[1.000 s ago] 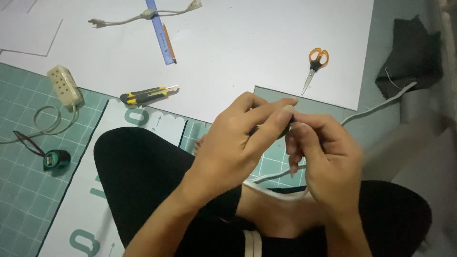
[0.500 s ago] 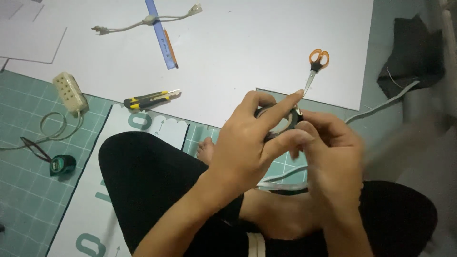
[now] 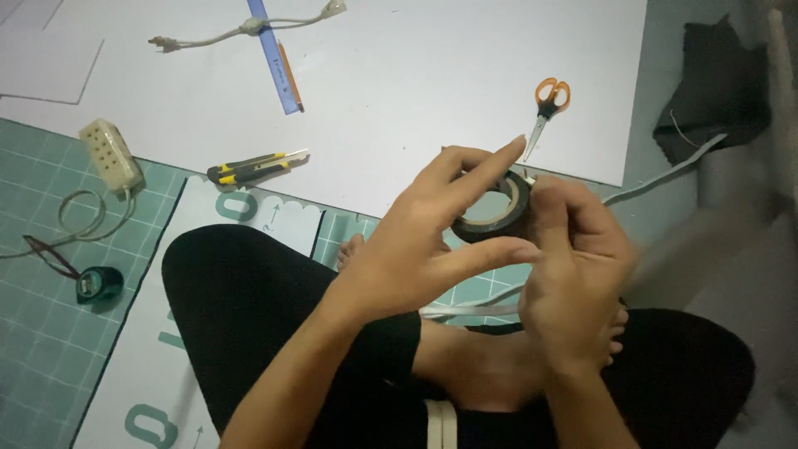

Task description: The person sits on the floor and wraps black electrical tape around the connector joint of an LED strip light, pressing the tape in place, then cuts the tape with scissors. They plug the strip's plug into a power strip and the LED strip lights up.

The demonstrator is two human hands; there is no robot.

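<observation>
While held up at centre frame, black tape roll (image 3: 492,209) caught between both hands, above the lap.

Left hand (image 3: 416,249) spread wide, forefinger pointing to upper right past the roll's rim, thumb reaching under it toward the right hand (image 3: 573,274). Right hand curled, fingertips pinching at the roll's right edge, perhaps on the tape end, though blurred there. Roll's open face turned up toward the camera, its hole axis running roughly toward the lens; right hand nearer, touching. White cable (image 3: 474,309) passing below both hands, across the legs. Orange-handled scissors (image 3: 546,104) just beyond on the white sheet (image 3: 399,100), upper right.
</observation>
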